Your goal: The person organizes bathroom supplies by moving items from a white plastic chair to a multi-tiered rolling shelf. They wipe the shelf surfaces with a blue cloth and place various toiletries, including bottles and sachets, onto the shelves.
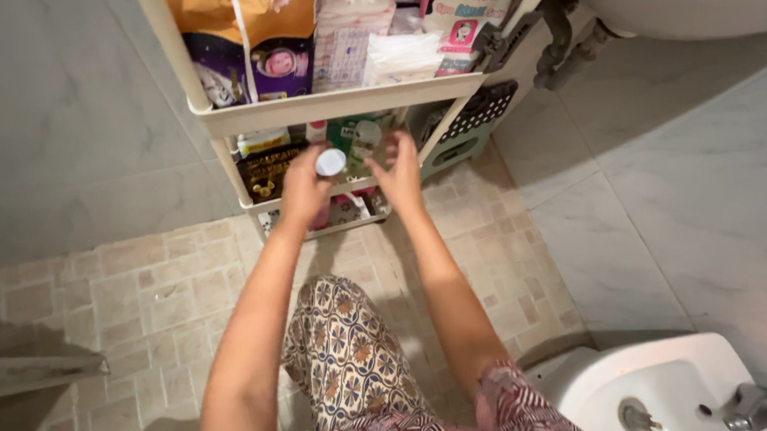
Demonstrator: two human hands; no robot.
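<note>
At the upper centre of the frame, a white-capped bottle (329, 162) is held at the middle shelf (261, 202) of a cream rack (340, 102); the step is judged best done by keeping the bottle upright and steadied against its neighbours, so that nothing on the crowded shelf is knocked over. The left hand (303, 190) is curled closed around the bottle, the white cap showing above the fingers; just to the right, the right hand (399, 171) is spread, fingers apart, reaching among the green-labelled packs (358, 136) on the same shelf; whether anything is gripped by it cannot be told. Packets (281, 34) fill the top shelf above.
</note>
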